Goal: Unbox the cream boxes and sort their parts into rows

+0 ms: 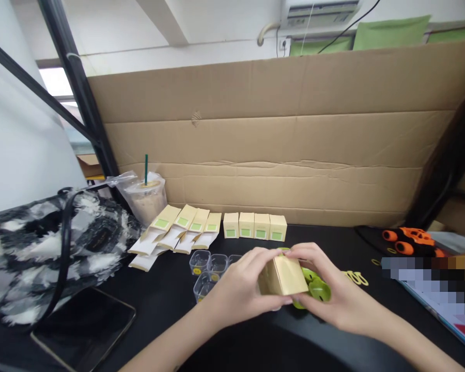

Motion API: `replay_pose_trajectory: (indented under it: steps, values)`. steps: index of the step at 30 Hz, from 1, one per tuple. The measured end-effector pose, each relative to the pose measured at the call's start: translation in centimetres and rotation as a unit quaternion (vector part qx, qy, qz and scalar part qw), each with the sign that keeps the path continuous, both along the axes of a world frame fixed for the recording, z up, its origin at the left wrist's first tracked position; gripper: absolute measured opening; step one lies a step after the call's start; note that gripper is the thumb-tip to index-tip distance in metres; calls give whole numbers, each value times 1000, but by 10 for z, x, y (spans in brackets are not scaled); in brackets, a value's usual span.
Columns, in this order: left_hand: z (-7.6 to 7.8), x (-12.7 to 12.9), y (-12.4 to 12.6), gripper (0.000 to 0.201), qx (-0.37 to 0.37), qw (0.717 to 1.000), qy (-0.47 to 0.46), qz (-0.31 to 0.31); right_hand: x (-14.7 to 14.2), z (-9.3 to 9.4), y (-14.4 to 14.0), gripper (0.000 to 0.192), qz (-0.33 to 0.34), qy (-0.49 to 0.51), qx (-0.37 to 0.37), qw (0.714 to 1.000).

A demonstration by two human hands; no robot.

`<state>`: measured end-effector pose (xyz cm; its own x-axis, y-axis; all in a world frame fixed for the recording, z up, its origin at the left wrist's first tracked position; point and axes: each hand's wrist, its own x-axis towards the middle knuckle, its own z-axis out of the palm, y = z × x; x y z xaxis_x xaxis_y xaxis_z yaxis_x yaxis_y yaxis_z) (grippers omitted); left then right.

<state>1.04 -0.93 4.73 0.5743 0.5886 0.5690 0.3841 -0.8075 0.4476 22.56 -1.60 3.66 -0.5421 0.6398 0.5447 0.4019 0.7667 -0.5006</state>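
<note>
A small tan cardboard box (pixel 290 276) is held above the black table between both hands. My left hand (pixel 243 281) grips its left side, thumb along the lower edge and fingers over the top. My right hand (pixel 327 287) closes on its right side, with fingertips at the upper and lower corners. Just behind the right hand lie green plastic pieces (pixel 316 287), partly hidden. Several clear plastic cups (pixel 200 261) with yellow round marks stand left of my left hand, which covers some of them.
Four-sided boxes (pixel 246 226) stand in a row at the back. Flattened cartons (pixel 189 227) lie left of them, near a bagged drink (pixel 149 199). A phone (pixel 85 328) and furry bag (pixel 96 237) lie left; yellow rings (pixel 357 278) and an orange toy car (pixel 414 240) right. Cardboard (pixel 263 139) walls the back.
</note>
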Motion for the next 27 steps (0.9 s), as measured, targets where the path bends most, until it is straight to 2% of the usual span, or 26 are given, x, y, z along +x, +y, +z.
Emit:
replay_pose_trajectory:
  steps: [3,7,13,20,24,27]
  values:
    - [-4,-2,-2,60,55,998,18,-13,-3,-2,-3,53,-28,-21,7,999]
    - [-10,-2,-2,69,123,992,28,18,-2,-5,-8,54,-68,-70,48,994]
    - [-12,1,-1,53,205,979,-10,12,1,-12,-10,48,-93,-80,80,989]
    - [-15,1,2,56,178,984,-2,9,1,-14,-5,35,-105,-98,156,977]
    - [-14,-1,2,66,133,991,-19,29,1,-9,-5,26,-120,-38,282,951]
    - [-10,-3,1,76,108,993,-28,37,2,0,-11,19,-75,-44,326,941]
